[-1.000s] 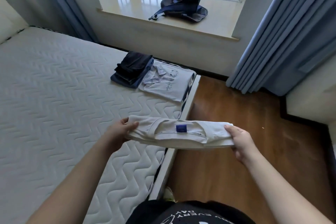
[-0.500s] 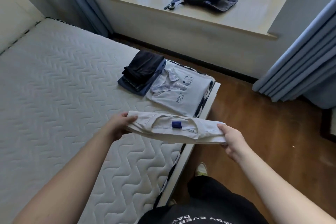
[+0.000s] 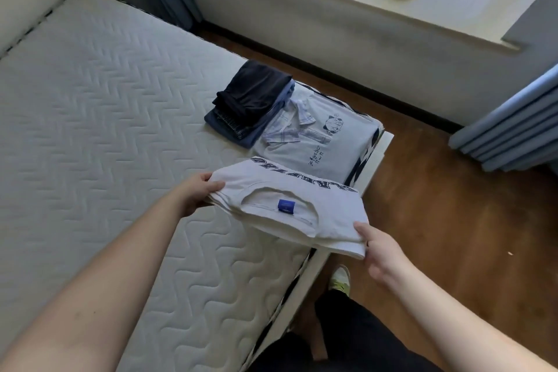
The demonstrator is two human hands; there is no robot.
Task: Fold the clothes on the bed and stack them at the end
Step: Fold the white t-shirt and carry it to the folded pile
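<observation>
Holding one folded white T-shirt point(image 3: 290, 211) in the air over the bed point(image 3: 99, 136) edge, both hands pinch its short ends: left hand point(image 3: 196, 195), right hand point(image 3: 381, 254). Its long axis runs between them. Just beyond lie two piles: a folded pale shirt point(image 3: 317, 142), nearer the right hand, and dark clothes point(image 3: 247, 106).

quilted mattress point(image 3: 99, 136), folded grey shirt point(image 3: 320, 142), dark folded stack point(image 3: 247, 106)
</observation>
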